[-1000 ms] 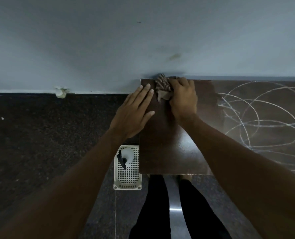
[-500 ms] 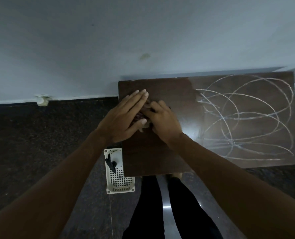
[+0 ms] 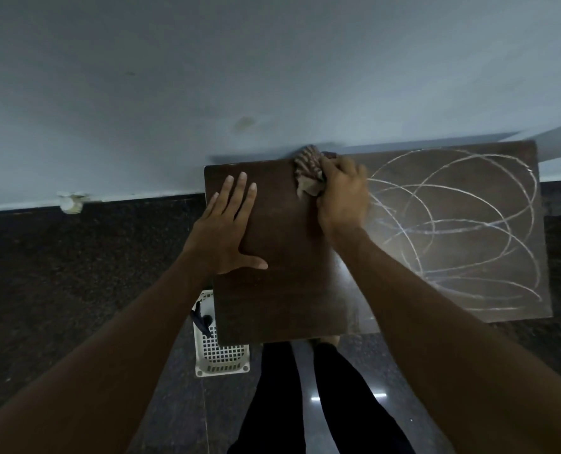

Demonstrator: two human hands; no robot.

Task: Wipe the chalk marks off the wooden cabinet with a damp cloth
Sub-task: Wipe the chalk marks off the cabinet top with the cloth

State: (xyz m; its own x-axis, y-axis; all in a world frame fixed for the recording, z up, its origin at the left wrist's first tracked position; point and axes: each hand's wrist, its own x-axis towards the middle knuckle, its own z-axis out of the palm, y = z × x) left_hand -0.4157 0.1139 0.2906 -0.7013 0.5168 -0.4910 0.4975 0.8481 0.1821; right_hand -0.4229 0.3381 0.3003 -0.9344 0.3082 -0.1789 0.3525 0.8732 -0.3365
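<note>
- Left hand (image 3: 228, 224): laid flat, palm down, on the left part of the wooden cabinet (image 3: 289, 290) top; fingers straight and close together pointing toward the wall (image 3: 272, 77), thumb splayed out to the right. It grips nothing. The forearm runs in from the lower left.
- Right hand (image 3: 343, 194): curled over the cloth (image 3: 308, 173), knuckles up, fingers bunched down onto the fabric and pressing it to the top near the back edge. The forearm comes in from the lower right, crossing the front edge of the top.
- Cloth: a crumpled brownish wad with a striped fold, at the rear edge of the top, about the middle of its length; its upper folds reach the wall line (whether they touch the wall cannot be told).
- Chalk marks (image 3: 452, 231): looping white lines over the right half of the top, beginning just beside the right hand and running close to the right and front edges.
- Left half of the top: dark bare wood, without visible lines, between the two hands and toward the front edge.
- Edges: back edge against the wall; the left, front and right edges open onto the dark speckled floor (image 3: 76, 273).
- White perforated basket (image 3: 221, 355): on the floor by the front-left corner, partly hidden under the top, holding a dark object.
- Person's legs, in dark trousers (image 3: 272, 404): standing at the front edge.
</note>
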